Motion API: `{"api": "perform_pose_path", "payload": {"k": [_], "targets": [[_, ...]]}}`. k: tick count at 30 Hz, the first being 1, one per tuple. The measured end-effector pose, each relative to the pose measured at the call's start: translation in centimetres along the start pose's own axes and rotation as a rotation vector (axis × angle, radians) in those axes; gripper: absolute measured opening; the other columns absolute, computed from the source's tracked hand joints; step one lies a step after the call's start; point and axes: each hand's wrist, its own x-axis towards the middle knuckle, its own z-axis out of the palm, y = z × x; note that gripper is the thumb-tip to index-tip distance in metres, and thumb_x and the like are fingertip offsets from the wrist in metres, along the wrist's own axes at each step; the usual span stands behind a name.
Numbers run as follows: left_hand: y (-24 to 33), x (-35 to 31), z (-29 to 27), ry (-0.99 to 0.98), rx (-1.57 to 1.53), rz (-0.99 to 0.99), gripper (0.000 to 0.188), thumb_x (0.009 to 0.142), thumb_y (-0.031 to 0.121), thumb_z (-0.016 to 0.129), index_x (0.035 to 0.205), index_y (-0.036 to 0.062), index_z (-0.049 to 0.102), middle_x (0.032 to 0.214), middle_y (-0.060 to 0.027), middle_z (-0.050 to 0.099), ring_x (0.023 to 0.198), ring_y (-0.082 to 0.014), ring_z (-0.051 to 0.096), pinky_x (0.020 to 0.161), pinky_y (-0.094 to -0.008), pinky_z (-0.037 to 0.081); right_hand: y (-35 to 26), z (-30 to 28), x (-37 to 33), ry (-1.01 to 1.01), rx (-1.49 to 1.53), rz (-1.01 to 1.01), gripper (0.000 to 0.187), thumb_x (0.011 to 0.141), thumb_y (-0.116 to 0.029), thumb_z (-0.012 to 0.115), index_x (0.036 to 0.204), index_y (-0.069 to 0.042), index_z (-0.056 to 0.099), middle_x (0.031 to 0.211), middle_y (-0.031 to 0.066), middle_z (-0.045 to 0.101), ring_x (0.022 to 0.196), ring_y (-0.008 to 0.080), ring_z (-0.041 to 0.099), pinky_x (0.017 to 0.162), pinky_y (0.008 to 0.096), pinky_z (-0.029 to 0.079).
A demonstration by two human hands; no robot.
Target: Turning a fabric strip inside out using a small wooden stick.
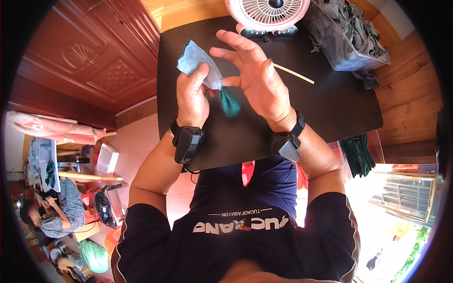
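Note:
My left hand [192, 94] is closed on a cloth piece, its thumb pressed on the cloth's pale blue-grey part [189, 57]. A narrow dark green end [229, 103] hangs from the lower tip of that cloth, slightly blurred. Just right of it, my right hand [262, 78] is raised with fingers spread. One of its fingertips comes close to the cloth; whether they touch, I cannot tell. Behind the right hand, a thin pale stick [295, 74] slants over the dark table [236, 141]; its left end is hidden by the hand.
A pink-and-white fan [274, 12] stands at the table's far edge. At the far right is a clear plastic bin [344, 54] heaped with grey-green cloth pieces. Dark green cloth [357, 155] hangs below the table's right side. Another person [61, 212] sits far off at left.

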Motion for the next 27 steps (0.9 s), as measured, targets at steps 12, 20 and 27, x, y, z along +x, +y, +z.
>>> {"api": "perform_pose_path", "payload": {"k": [12, 20, 27], "targets": [[-0.7, -1.6, 2.5, -0.309, -0.002, -0.171, 0.037, 0.096, 0.038, 0.043, 0.103, 0.0034, 0.055, 0.079, -0.0066, 0.058, 0.065, -0.0149, 0.056, 0.059, -0.0262, 0.044, 0.3, -0.7, 0.0, 0.101, -0.078, -0.094, 0.087, 0.084, -0.063, 0.051, 0.146, -0.009, 0.021, 0.151, 0.012, 0.017, 0.137, 0.0304, 0.021, 0.106, 0.0513, 0.025], [-0.4, -1.2, 0.9, -0.331, 0.881, 0.194, 0.016, 0.082, 0.013, 0.049, 0.086, 0.0001, 0.056, 0.061, -0.0207, 0.051, 0.058, -0.0401, 0.05, 0.053, -0.0415, 0.04, 0.0, 0.4, -0.3, 0.049, -0.201, -0.064, 0.109, 0.072, -0.073, 0.059, 0.149, -0.011, 0.013, 0.156, 0.0104, 0.003, 0.143, 0.0316, 0.005, 0.109, 0.0568, 0.013], [2.4, -1.2, 1.4, -0.455, 0.722, 0.291, 0.026, 0.082, 0.015, 0.048, 0.093, -0.0049, 0.06, 0.081, -0.0148, 0.066, 0.071, -0.0199, 0.064, 0.063, -0.0315, 0.047, 0.4, -0.3, -0.4, -0.299, -1.105, -0.305, 0.1, 0.073, -0.066, 0.063, 0.145, -0.007, 0.027, 0.152, 0.0282, 0.004, 0.139, 0.0486, 0.005, 0.11, 0.0539, 0.018]]}}
